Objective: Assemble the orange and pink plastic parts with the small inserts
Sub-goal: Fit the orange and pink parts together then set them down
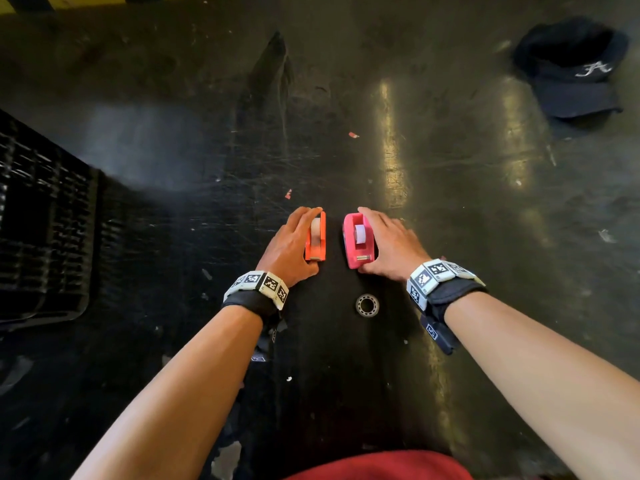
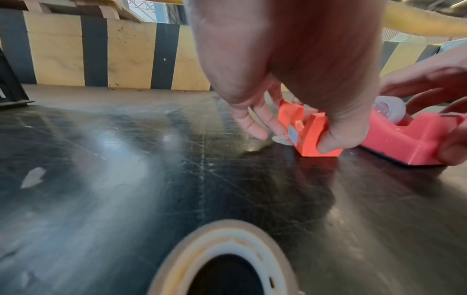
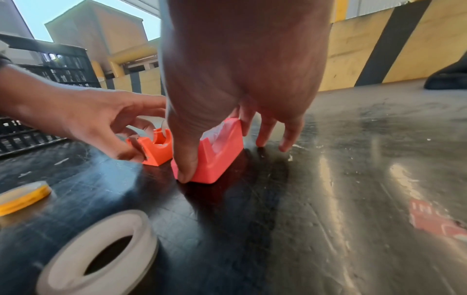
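Observation:
Two tape dispensers stand side by side on the dark table. My left hand (image 1: 304, 241) grips the orange dispenser (image 1: 320, 249), thumb on its near end and fingers along its left side. A whitish roll (image 1: 315, 227) sits in it. My right hand (image 1: 373, 241) grips the pink dispenser (image 1: 350, 249), thumb at the near end, forefinger along its right side. It holds a pale roll (image 1: 360, 233). The left wrist view shows the thumb on the orange dispenser (image 2: 309, 137). The right wrist view shows the pink dispenser (image 3: 222, 153), with the other fingers (image 3: 290, 137) touching the table.
A loose tape ring (image 1: 367, 305) lies just behind the dispensers, near my wrists. A yellow roll (image 3: 22, 194) lies to the left of a white roll (image 3: 101, 255). A black crate (image 1: 41, 220) stands at the left, a dark cap (image 1: 571, 67) far right. Yellow-black barriers (image 2: 126, 55) line the far edge.

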